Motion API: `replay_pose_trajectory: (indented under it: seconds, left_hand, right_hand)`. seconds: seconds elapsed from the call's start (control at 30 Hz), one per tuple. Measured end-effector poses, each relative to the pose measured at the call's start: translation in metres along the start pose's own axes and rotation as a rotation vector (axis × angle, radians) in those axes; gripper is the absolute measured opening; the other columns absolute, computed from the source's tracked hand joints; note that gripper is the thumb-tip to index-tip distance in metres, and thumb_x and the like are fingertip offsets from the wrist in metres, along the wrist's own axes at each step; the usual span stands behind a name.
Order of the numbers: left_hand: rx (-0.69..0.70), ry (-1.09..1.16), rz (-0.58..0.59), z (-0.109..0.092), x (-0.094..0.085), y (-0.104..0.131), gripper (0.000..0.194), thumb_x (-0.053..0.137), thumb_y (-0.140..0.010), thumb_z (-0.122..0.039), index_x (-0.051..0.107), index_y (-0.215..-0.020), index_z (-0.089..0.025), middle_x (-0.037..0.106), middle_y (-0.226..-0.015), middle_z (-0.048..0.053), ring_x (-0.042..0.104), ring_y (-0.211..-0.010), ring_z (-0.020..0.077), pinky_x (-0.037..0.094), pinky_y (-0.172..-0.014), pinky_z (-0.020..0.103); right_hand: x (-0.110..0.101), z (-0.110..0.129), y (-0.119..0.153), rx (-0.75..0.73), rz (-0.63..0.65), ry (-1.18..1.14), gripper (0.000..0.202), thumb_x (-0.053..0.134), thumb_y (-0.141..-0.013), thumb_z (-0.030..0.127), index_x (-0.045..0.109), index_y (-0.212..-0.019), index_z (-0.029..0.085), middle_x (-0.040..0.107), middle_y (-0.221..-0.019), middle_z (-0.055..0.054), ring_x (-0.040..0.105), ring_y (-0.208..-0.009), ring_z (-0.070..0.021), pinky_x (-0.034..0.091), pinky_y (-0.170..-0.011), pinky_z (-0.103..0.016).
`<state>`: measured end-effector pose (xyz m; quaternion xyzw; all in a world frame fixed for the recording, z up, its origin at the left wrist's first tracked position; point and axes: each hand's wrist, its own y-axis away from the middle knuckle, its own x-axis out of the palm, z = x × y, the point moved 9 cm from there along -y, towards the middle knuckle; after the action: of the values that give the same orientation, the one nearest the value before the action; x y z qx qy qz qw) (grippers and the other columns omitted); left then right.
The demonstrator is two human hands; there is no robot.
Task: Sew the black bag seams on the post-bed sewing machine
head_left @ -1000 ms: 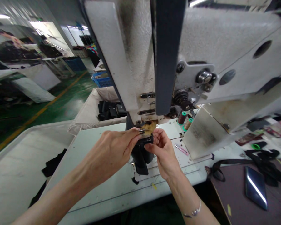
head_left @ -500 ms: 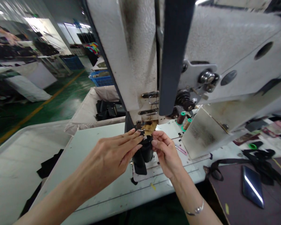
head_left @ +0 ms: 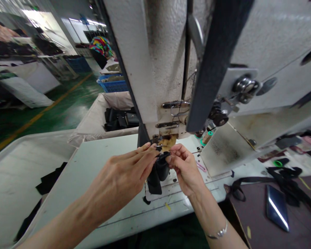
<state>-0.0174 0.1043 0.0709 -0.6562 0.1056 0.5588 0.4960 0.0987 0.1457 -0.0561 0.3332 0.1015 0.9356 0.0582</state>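
A black leather-like piece (head_left: 162,169) sits beneath the head of a sewing machine (head_left: 158,62), with a curled part and a flap hanging toward me. My left hand (head_left: 126,169) lies over its left side, fingers stretched out and close together, tips beside the presser foot. On the right edge, the thumb and fingers of my right hand (head_left: 182,166) pinch the piece. A worn tan scrap (head_left: 168,142) around the foot hides the needle point.
Left of the pale machine table (head_left: 93,169), a cloth-lined bin (head_left: 89,121) contains black pieces (head_left: 121,119). Thread spools (head_left: 206,137) and a pink clip (head_left: 201,166) are behind my right hand. A dark phone (head_left: 276,207) and black straps (head_left: 285,178) lie at right.
The view has shifted, so the machine head looks larger and farther right. Both hands keep nearly the same places on the black piece.
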Motion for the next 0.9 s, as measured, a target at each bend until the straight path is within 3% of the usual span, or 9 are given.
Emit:
replay_pose_trajectory:
  seconds: [0.23,0.43,0.6,0.9]
  left_hand:
    - [0.056,0.010,0.007,-0.002,0.002,-0.001,0.023,0.052,-0.097,-0.011,0.060,-0.118,-0.009,0.074,-0.118,0.012,0.073,-0.105,0.0235,0.063,-0.091,0.039]
    - [0.056,0.022,0.038,-0.001,0.005,0.002,0.023,0.052,-0.096,-0.010,0.059,-0.118,-0.010,0.073,-0.118,0.011,0.072,-0.109,0.0234,0.063,-0.092,0.038]
    - [0.074,0.005,0.028,-0.002,0.004,0.001,0.026,0.054,-0.095,-0.008,0.058,-0.121,-0.008,0.073,-0.119,0.011,0.071,-0.109,0.0224,0.061,-0.095,0.036]
    - [0.105,-0.032,0.041,-0.004,0.008,0.006,0.035,0.054,-0.092,-0.003,0.056,-0.126,-0.006,0.070,-0.126,0.012,0.068,-0.117,0.0234,0.057,-0.102,0.036]
  right_hand:
    - [0.002,0.005,0.002,-0.047,0.004,0.038,0.029,0.078,-0.058,0.011,0.061,-0.080,0.018,0.056,-0.062,0.009,0.045,-0.050,-0.0034,0.035,-0.046,-0.014]
    - [-0.002,-0.001,-0.003,0.155,0.113,0.050,0.033,0.087,-0.056,0.019,0.066,-0.082,0.016,0.062,-0.063,0.007,0.058,-0.048,-0.0052,0.052,-0.049,-0.015]
    - [0.000,-0.003,-0.010,0.225,0.127,0.062,0.032,0.085,-0.052,0.014,0.065,-0.077,0.015,0.063,-0.059,0.006,0.058,-0.046,-0.0059,0.054,-0.046,-0.015]
    - [0.005,0.005,-0.007,0.075,0.035,0.076,0.022,0.074,-0.053,0.010,0.061,-0.070,0.016,0.058,-0.058,0.009,0.050,-0.043,-0.0040,0.051,-0.039,-0.014]
